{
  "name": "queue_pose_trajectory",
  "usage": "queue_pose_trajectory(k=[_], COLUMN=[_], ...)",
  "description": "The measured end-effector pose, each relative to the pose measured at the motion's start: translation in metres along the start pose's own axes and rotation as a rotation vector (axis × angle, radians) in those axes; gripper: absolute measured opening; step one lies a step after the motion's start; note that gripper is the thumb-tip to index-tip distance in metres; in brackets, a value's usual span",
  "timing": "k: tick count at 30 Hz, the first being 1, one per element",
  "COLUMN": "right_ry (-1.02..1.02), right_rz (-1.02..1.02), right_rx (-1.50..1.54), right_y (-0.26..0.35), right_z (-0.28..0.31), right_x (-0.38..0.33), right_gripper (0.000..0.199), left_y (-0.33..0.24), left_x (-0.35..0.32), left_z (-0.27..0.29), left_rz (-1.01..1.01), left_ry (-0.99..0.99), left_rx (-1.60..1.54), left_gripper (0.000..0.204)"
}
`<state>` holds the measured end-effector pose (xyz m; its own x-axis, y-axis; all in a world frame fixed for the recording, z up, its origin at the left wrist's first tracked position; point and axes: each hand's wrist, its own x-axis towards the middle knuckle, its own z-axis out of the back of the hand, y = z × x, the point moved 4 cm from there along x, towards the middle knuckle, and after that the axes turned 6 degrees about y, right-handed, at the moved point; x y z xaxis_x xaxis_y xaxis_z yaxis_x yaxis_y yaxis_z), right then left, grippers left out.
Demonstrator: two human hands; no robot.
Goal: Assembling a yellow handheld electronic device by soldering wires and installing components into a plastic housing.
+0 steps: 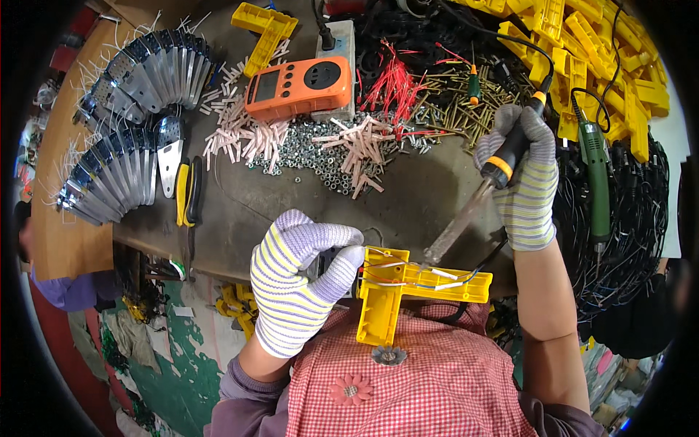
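The left hand (302,288), in a striped knit glove, is clenched on the near-left end of a yellow L-shaped plastic housing (393,291) with thin wires across it, held at the table's near edge. Right of the housing, the gloved right hand (526,175) grasps a black-and-orange-handled soldering iron (488,186), its tip down on the housing's wires.

Dark, worn tabletop (429,197), evenly lit, no hard shadows. Left end has a curved bare-wood edge strip (62,218). Below the near-left corner: floor (182,364) with flaking green paint over pale concrete, scraps strewn about.
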<state>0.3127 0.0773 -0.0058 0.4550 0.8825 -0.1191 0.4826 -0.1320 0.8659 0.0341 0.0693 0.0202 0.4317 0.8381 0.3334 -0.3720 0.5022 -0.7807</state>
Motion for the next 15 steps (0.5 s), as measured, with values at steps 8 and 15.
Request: queue_pose_trajectory(k=[8,15], right_ry=[-0.011,0.015], right_rz=[0.022,0.035], right_rx=[-0.073,-0.064], right_y=[-0.0097,-0.0093], right_z=[-0.0002,0.0], right_x=[-0.0012,-0.0017], right_gripper=[0.031,0.031], left_y=[-0.0039,-0.0062], left_x=[0.0005,0.001], left_z=[-0.003,-0.0069], left_rz=[0.034,0.082], left_ry=[0.003,0.046], left_rx=[0.009,0.006], left_gripper=[0.017,0.014])
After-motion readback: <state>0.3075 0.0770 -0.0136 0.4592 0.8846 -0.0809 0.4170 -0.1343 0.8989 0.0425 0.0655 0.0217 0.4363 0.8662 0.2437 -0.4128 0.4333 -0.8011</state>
